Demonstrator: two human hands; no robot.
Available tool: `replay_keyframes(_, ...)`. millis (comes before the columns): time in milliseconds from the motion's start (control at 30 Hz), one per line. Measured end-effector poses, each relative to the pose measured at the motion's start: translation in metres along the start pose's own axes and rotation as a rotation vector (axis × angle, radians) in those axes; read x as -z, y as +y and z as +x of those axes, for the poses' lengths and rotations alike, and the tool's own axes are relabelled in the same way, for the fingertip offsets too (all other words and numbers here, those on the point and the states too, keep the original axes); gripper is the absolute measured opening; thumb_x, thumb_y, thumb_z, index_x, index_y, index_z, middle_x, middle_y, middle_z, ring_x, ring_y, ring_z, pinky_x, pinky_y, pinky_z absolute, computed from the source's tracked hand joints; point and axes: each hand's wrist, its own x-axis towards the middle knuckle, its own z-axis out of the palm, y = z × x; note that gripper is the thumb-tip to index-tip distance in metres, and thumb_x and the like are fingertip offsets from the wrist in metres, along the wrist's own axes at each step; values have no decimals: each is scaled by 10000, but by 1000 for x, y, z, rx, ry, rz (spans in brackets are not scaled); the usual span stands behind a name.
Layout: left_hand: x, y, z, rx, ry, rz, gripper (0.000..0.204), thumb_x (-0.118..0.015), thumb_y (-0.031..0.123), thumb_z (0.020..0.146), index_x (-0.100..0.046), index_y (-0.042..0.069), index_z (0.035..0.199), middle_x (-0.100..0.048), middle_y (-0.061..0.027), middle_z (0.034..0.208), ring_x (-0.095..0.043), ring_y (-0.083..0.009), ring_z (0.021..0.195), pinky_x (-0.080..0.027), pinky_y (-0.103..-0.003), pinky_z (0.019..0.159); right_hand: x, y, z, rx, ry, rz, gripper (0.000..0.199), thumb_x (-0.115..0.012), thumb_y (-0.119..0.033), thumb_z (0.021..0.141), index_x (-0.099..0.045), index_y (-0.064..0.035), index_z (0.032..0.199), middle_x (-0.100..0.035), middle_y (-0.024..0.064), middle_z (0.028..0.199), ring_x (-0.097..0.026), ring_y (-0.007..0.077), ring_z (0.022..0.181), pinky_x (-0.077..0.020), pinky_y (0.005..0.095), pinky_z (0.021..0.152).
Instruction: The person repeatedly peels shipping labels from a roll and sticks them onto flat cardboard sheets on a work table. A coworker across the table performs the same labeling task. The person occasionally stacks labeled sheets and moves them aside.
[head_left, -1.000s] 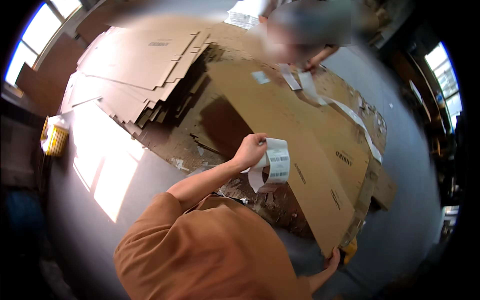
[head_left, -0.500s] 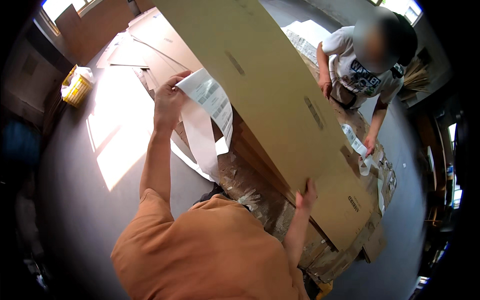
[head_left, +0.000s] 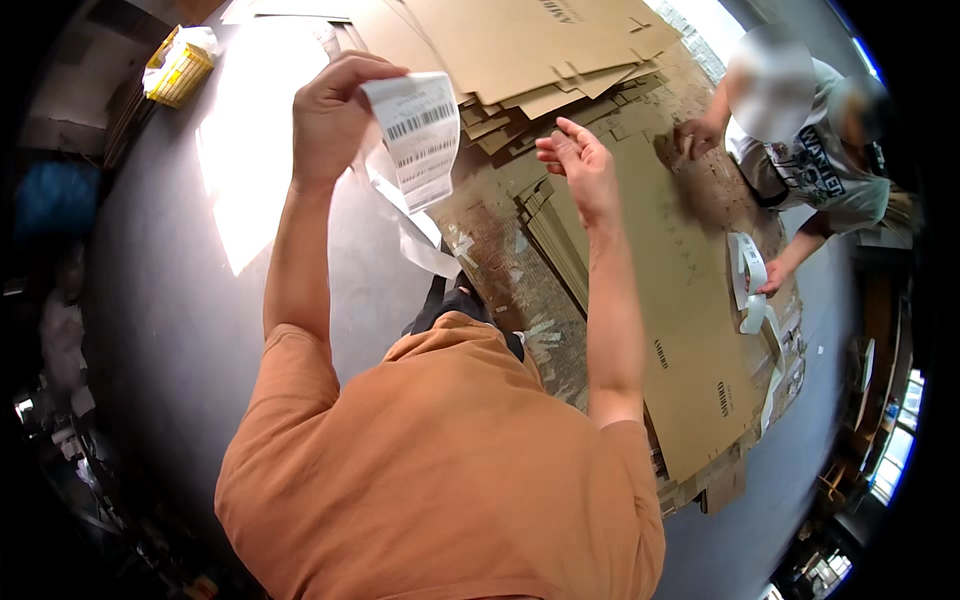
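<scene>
Left hand (head_left: pixel 335 115): You had it raised left of the long cardboard sheet (head_left: pixel 685 340), fingers clamped on the label strip (head_left: pixel 425 140) near its top corner; forearm almost upright.
Strip tail (head_left: pixel 430 258): Hung curled left of the sheet; probably liable to twist if you tugged that one corner.
Right hand (head_left: pixel 588 175): Raised by the sheet's left edge, fingers curled; you couldn't tell whether fingertips met.
Co-worker's hand (head_left: pixel 772 278): Held a second strip (head_left: pixel 748 285) by the sheet's right edge; its loops might have snagged.

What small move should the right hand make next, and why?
Perhaps bring the right hand to the label strip to steady it: the left hand alone grips its upper part, the rest dangles, and the right hand appears empty.
</scene>
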Motion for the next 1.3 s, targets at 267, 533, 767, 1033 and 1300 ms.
replay_keyframes(267, -107, -25, 11, 58, -428, -171, 174, -599, -97, 717, -666, 3, 842, -647, -58, 852, -598, -119, 801, -485, -245, 712, 3, -37, -60, 305, 9, 110, 430, -617, -81, 864, -468, 14, 1255, -622, 45, 966, -560, 81, 851, -455, 217, 792)
replay_keyframes(533, -202, -48, -15, 440, -803, -298, 143, -662, 62, 776, -623, 17, 905, -639, -28, 803, -573, -75, 749, -473, -241, 665, 55, 2, -103, 146, 399, 16, 180, -614, -32, 852, -580, 34, 1016, -627, 48, 841, -580, 72, 721, -490, 215, 644)
replay_keyframes(767, -251, -89, -32, 350, -946, 8, 124, -667, 69, 749, -620, -19, 822, -608, -54, 704, -544, -77, 697, -450, -245, 624, 80, 39, -104, 286, 712, -403, 43, -643, -30, 809, -625, 0, 832, -599, 71, 795, -592, 154, 638, -477, 272, 582)
replay_keyframes(1033, -294, -159, -37, 382, -996, 231, 199, -703, 183, 716, -603, 15, 751, -568, -123, 623, -535, -221, 564, -423, -340, 562, 136, 87, -74, 40, 803, -206, 127, -617, -108, 857, -627, 19, 860, -608, 9, 708, -524, 64, 646, -439, 225, 593)
replay_keyframes(1300, -305, -229, -54, 292, -1017, 225, 194, -687, 210, 750, -614, 41, 811, -627, -143, 756, -609, -318, 707, -454, -388, 613, 167, 119, -46, -161, 736, -141, 145, -608, -121, 862, -620, 23, 874, -591, 10, 687, -513, 70, 641, -428, 222, 599)
